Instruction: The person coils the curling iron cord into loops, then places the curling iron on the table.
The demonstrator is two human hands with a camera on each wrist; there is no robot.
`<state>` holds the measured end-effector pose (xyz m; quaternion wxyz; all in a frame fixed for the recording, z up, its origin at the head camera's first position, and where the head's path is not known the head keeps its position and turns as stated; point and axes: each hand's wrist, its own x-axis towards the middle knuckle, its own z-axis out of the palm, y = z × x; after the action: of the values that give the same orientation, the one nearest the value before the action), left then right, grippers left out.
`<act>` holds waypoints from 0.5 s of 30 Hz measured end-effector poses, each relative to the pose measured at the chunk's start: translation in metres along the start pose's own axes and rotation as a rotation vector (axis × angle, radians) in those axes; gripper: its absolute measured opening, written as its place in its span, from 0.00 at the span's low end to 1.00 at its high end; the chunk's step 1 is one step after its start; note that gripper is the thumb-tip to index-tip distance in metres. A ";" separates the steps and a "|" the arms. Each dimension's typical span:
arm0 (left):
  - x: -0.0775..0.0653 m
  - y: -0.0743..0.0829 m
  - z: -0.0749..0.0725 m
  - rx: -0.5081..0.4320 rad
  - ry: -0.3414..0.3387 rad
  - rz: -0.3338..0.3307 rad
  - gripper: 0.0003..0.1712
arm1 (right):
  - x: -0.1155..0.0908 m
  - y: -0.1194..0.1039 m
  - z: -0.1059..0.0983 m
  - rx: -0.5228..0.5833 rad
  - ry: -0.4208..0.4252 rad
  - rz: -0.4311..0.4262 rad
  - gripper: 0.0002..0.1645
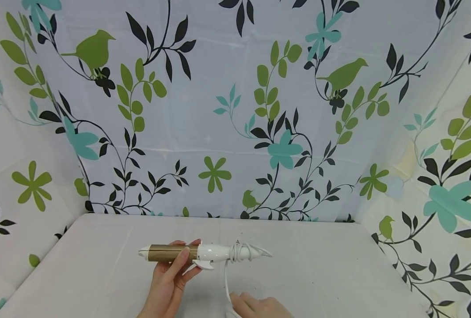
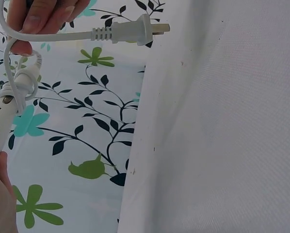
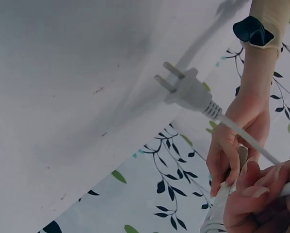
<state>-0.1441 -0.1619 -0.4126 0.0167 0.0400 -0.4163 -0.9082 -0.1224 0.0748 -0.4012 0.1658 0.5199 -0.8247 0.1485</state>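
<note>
A white and gold curling iron (image 1: 213,252) lies level above the table in the head view, its pointed cord end to the right. My left hand (image 1: 171,280) grips its gold barrel, thumb across the front. White cord (image 1: 240,252) is wound around the handle's right part, and a length hangs down to my right hand (image 1: 261,305), whose curled fingers hold it. The two-pronged plug (image 3: 188,92) sticks out free beyond my right hand in the right wrist view. The left wrist view also shows that plug (image 2: 133,32), touching nothing.
Below the curling iron is a white table (image 1: 319,265). Behind it hangs a pale cloth (image 1: 219,110) printed with leaves, birds and flowers, with similar cloth (image 1: 430,212) along the sides. A dark band (image 3: 253,31) is on the left wrist.
</note>
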 end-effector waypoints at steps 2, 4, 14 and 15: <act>0.000 0.001 0.001 0.005 -0.006 0.007 0.12 | 0.001 0.001 -0.003 -0.110 0.048 -0.039 0.23; 0.000 0.001 0.002 0.009 -0.012 0.017 0.11 | 0.002 0.002 -0.007 -0.188 0.084 -0.072 0.24; -0.002 0.001 0.002 0.014 -0.063 0.049 0.09 | 0.014 0.017 -0.029 -0.260 0.323 -0.263 0.32; -0.002 0.001 0.002 0.015 -0.059 0.046 0.09 | 0.016 0.018 -0.032 -0.259 0.348 -0.282 0.32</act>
<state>-0.1424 -0.1611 -0.4104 0.0251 0.0034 -0.4244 -0.9051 -0.1414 0.0825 -0.3665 0.3896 0.5707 -0.7153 0.1040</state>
